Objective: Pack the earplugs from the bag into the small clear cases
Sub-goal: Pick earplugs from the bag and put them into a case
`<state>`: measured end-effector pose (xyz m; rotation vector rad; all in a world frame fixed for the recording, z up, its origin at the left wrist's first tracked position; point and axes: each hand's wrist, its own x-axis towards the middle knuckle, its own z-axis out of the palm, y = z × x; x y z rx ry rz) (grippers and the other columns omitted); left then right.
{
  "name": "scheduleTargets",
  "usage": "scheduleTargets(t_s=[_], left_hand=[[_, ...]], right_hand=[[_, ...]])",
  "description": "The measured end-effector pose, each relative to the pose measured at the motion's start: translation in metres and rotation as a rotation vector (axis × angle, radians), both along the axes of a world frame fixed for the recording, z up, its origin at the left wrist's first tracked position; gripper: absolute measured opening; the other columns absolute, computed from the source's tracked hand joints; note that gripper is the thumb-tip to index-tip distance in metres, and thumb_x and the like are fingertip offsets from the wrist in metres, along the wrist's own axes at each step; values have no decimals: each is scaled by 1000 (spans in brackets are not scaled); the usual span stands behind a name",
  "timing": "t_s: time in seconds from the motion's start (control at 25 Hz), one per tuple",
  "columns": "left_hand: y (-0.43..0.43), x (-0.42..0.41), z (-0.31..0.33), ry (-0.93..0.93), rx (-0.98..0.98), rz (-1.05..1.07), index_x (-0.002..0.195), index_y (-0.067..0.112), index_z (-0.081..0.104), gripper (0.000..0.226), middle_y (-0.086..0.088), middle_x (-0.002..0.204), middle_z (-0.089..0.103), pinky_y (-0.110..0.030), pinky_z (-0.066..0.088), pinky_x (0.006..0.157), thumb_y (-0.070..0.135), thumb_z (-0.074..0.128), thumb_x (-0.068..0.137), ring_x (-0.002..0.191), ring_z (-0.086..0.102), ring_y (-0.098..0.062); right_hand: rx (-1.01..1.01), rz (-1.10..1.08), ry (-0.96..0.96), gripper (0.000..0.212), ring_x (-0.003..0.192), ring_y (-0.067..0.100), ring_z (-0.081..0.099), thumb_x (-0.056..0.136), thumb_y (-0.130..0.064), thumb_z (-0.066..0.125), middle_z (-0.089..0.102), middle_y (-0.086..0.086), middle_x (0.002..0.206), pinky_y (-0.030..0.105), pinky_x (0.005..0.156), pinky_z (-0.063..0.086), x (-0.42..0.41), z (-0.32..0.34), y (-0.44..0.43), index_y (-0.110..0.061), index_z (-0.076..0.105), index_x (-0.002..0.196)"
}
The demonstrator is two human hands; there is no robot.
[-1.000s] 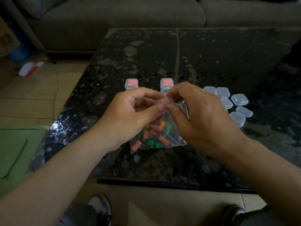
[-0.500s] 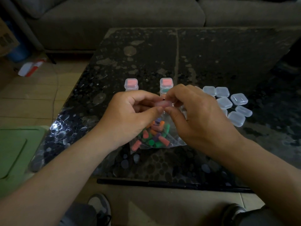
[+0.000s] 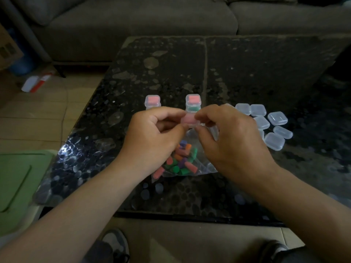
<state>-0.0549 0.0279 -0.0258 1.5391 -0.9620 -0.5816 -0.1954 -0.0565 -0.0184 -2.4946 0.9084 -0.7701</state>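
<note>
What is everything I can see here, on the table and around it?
held case: one, clear with pink inside, above the bag
bag: one, clear, near side of the table, under the hands
earplugs: many, pink, green, orange and purple, inside the bag
filled cases: two stacks, pink on top, behind the hands
empty cases: at least six, clear, clustered at the right
table: one, dark speckled, centre
sofa: one, grey, behind the table
green container: one, green, left of the table
shoes: two, grey, bottom edge
left hand: one, pinches the held case
right hand: one, pinches the held case
</note>
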Motion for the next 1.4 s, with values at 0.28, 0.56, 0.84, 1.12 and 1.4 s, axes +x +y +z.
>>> scheduleTargets(t_s=[0.28,0.56,0.84,1.12,1.4], left_hand=[[-1,29,14,-8,-139,178,98,25,61,38,-1,107,76,-25,59,86,-12,66,89,102,74,-10],[-8,62,13,-69,-54,235,96,29,54,42,6,115,72,-17,55,91,-12,57,88,110,70,-1],[-21,65,4,-72,20,253,92,27,55,27,6,103,71,-18,56,83,6,65,80,97,71,0],[-24,63,-1,-70,55,286,92,24,57,26,11,92,71,-16,54,76,1,66,84,83,71,9],[-24,67,-3,-113,87,317,93,27,58,33,8,98,71,-24,58,86,-5,62,88,92,72,2]], right_hand=[[330,124,-133,37,90,-16,55,90,-13,60,55,-27,90,10,74,49,31,17,0,-30,56,122],[624,274,-100,55,114,21,61,77,-19,53,63,2,121,55,97,52,74,-2,-10,-31,41,130],[735,265,-50,65,120,23,60,66,-20,50,57,-1,131,59,99,50,83,-16,-22,-34,41,129],[794,275,-70,67,126,25,56,65,-18,49,53,-3,135,58,101,49,85,-19,-27,-29,42,131],[807,297,-73,67,124,23,58,65,-17,50,56,-4,134,57,98,51,88,-22,-28,-25,42,131]])
